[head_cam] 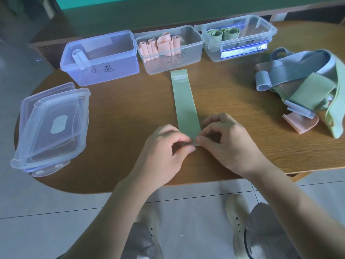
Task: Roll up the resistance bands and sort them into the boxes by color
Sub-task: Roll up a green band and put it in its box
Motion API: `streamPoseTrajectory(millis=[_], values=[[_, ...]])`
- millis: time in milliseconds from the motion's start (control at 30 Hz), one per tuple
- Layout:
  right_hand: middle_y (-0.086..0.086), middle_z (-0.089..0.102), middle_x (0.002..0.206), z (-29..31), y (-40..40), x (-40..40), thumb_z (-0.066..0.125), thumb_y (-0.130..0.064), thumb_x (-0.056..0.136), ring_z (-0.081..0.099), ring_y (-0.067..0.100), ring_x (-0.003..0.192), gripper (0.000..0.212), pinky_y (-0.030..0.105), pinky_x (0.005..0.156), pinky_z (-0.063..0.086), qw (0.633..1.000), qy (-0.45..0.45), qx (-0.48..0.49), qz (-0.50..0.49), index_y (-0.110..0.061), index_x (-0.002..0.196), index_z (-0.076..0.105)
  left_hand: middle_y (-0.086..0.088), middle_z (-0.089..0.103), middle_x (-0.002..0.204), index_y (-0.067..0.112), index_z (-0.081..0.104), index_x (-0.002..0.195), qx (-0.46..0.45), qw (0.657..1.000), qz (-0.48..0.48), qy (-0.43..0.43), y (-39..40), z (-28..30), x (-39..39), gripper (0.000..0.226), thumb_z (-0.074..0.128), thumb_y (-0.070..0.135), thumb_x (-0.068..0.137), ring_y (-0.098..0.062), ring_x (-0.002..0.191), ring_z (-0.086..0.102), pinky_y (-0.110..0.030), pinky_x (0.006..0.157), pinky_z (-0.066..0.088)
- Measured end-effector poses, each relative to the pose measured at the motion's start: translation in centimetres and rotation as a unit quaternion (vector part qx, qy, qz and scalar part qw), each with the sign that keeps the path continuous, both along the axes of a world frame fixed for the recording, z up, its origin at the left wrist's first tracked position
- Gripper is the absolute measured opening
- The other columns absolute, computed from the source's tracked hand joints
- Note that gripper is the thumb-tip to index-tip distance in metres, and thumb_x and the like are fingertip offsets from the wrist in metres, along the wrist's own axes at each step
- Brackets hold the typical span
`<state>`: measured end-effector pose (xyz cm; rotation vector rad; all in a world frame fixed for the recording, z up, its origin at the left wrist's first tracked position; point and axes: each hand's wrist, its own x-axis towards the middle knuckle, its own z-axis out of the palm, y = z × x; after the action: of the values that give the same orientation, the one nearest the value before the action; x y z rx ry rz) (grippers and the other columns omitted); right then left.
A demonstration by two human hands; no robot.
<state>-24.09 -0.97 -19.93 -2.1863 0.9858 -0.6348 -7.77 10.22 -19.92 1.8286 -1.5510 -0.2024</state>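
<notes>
Both hands work the near end of a green resistance band (186, 101) that lies flat and straight on the table (121, 113), its far printed end almost reaching the middle box. The left hand (164, 146) and the right hand (225, 141) each pinch the near edge between thumb and curled fingers (183, 139), apparently starting the first turn of the roll. The band looks thin, light and limp, a rubbery strip that will likely spring open if let go, so the hold belongs at both corners of the near end, with steady pressure along the roll as it moves away from the body. Three open boxes stand in a row at the far side: the blue box (100, 58) with one pale blue roll, the clear middle box (169, 49) with pink rolls, and the right box (239, 37) with green rolls, where this band should go. A loose heap of unrolled bands (306, 85) in blue, green and pink lies to the right, well apart from the hands. Stacked lids (50, 126) sit at the left, overhanging the table's rim. Bare wood on both sides of the band gives room to roll forward, though the middle box stands just beyond its far end.
</notes>
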Motion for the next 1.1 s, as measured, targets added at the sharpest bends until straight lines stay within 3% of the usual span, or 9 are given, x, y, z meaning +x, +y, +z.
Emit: streamPoseTrajectory(millis=[133,233,333,400,600,700,800,933,1100], values=[[-0.012,0.058,0.104,-0.1,0.0,0.1,0.082,-0.028,0.081,0.058,0.008,0.082,0.019,0.021,0.074,0.049,0.999,-0.033,-0.026,-0.009,-0.028,0.083,0.064,0.005,0.065,0.090,0.017,0.080,0.093,-0.023,1.000,0.005,-0.008,-0.3,-0.1,0.1,0.008,0.080,0.016,0.085,-0.005,0.081,0.057,-0.012,0.072,0.044],[-0.013,0.059,0.103,-0.4,-0.1,-0.1,0.078,-0.025,0.086,0.061,0.008,0.082,0.010,0.029,0.076,0.051,0.997,-0.044,-0.054,0.042,-0.027,0.086,0.068,0.004,0.065,0.090,0.016,0.081,0.091,-0.021,1.000,0.009,-0.001,-0.5,0.0,0.1,0.007,0.080,0.013,0.085,-0.006,0.082,0.057,-0.007,0.070,0.041],[-0.013,0.060,0.107,-0.5,-0.6,-0.6,0.077,-0.027,0.088,0.062,0.009,0.091,0.004,0.025,0.084,0.049,0.991,-0.043,-0.063,0.110,-0.027,0.091,0.074,0.006,0.063,0.091,0.017,0.080,0.090,-0.003,1.000,0.014,0.019,-0.6,0.2,0.1,0.006,0.079,0.013,0.086,-0.004,0.084,0.057,-0.005,0.070,0.039],[-0.011,0.059,0.110,-0.6,-1.0,-1.0,0.079,-0.031,0.084,0.060,0.005,0.098,0.011,0.015,0.088,0.043,0.990,-0.028,-0.061,0.125,-0.028,0.094,0.076,0.008,0.062,0.092,0.019,0.080,0.091,0.015,0.999,0.020,0.038,-0.7,0.3,0.0,0.006,0.077,0.015,0.088,0.000,0.087,0.056,-0.006,0.069,0.039],[-0.009,0.060,0.106,-0.5,-1.0,-0.8,0.081,-0.028,0.082,0.060,0.003,0.097,0.010,0.008,0.086,0.038,0.995,-0.041,-0.046,0.083,-0.029,0.092,0.080,0.013,0.061,0.088,0.025,0.077,0.083,0.003,0.997,0.056,0.054,-0.8,0.6,-0.1,0.007,0.082,0.020,0.082,-0.001,0.084,0.057,-0.008,0.067,0.041],[-0.009,0.060,0.105,-0.5,-1.0,-0.5,0.081,-0.028,0.084,0.060,0.004,0.096,0.007,0.008,0.086,0.038,0.997,-0.037,-0.045,0.060,-0.028,0.091,0.080,0.008,0.061,0.082,0.021,0.072,0.079,-0.018,0.997,0.065,0.041,-0.9,0.3,0.0,0.011,0.082,0.017,0.081,-0.010,0.079,0.057,-0.015,0.064,0.044],[-0.008,0.058,0.106,-0.5,-0.9,-0.2,0.082,-0.029,0.082,0.058,0.002,0.094,0.008,0.005,0.083,0.037,0.998,-0.031,-0.050,0.038,-0.029,0.089,0.077,0.006,0.063,0.083,0.017,0.073,0.081,-0.028,0.999,0.046,0.005,-1.0,0.0,0.1,0.008,0.079,0.014,0.085,-0.008,0.079,0.056,-0.014,0.067,0.044],[-0.010,0.056,0.109,-0.4,-0.7,0.2,0.080,-0.031,0.083,0.056,0.004,0.085,0.010,0.010,0.077,0.041,0.998,-0.023,-0.048,0.022,-0.029,0.086,0.072,0.006,0.065,0.088,0.018,0.077,0.087,-0.028,0.999,0.037,-0.011,-1.0,0.1,0.4,0.002,0.077,0.020,0.088,-0.006,0.084,0.057,-0.016,0.071,0.046],[-0.010,0.059,0.108,-0.6,-0.9,0.6,0.078,-0.032,0.085,0.055,0.002,0.078,0.009,0.023,0.071,0.047,0.997,-0.031,-0.073,-0.002,-0.025,0.087,0.075,0.004,0.067,0.089,0.017,0.082,0.094,-0.029,0.999,0.037,-0.005,-0.9,0.1,0.7,0.014,0.084,0.022,0.081,-0.005,0.081,0.059,-0.008,0.068,0.045]])
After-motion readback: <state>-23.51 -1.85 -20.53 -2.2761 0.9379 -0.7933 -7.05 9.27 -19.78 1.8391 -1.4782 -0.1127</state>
